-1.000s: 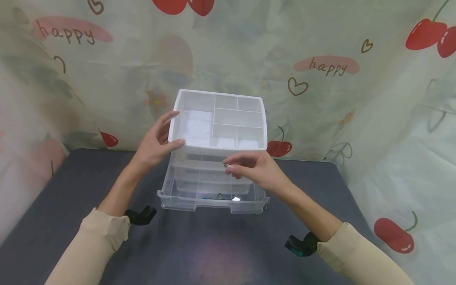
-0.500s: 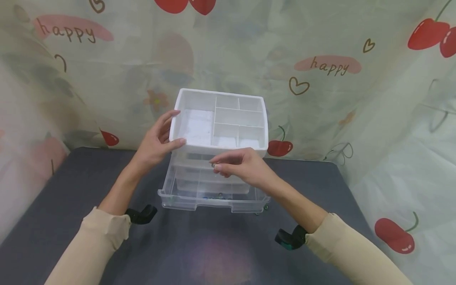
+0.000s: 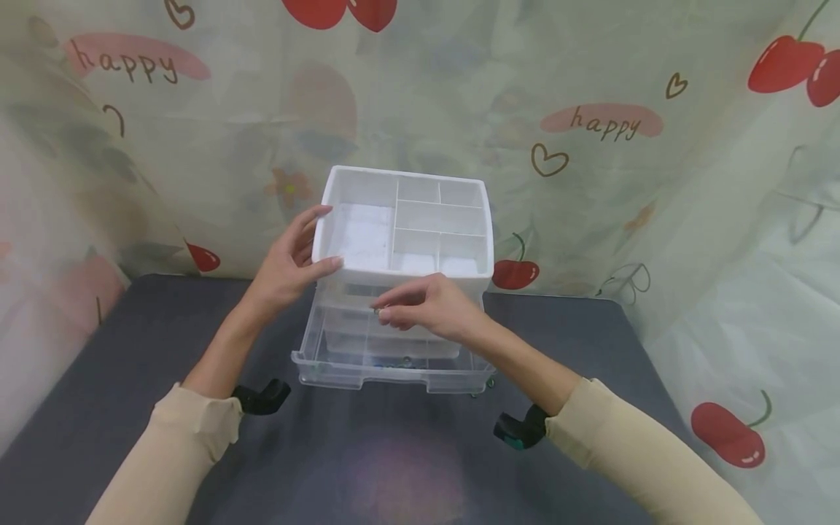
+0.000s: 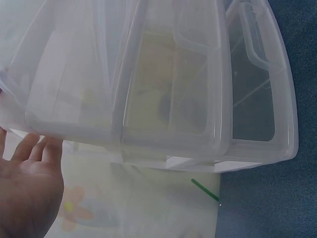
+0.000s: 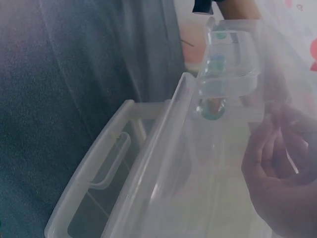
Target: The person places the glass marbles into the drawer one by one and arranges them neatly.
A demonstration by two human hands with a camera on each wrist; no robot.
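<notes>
A white compartment tray (image 3: 407,275) tops a clear plastic drawer box in the head view. My left hand (image 3: 275,266) grips its left side, thumb over the front rim and fingers at the side wall. Below the tray, a clear drawer (image 3: 394,378) stands pulled out toward me. Over that drawer my right hand (image 3: 436,310) pinches a small, shiny marble (image 3: 378,310) between thumb and fingertips, mostly hidden. Several glass marbles (image 5: 213,108) lie along the front of the drawer, seen through its wall in the right wrist view.
Two small green marbles (image 3: 490,383) rest on the dark table (image 3: 328,459) by the drawer's right front corner. A lower drawer (image 5: 106,163) shows in the right wrist view. A printed curtain (image 3: 433,95) hangs close behind the box.
My right hand has moved left across the drawer, still pinching the marble. My left hand and the box have stayed in place.
</notes>
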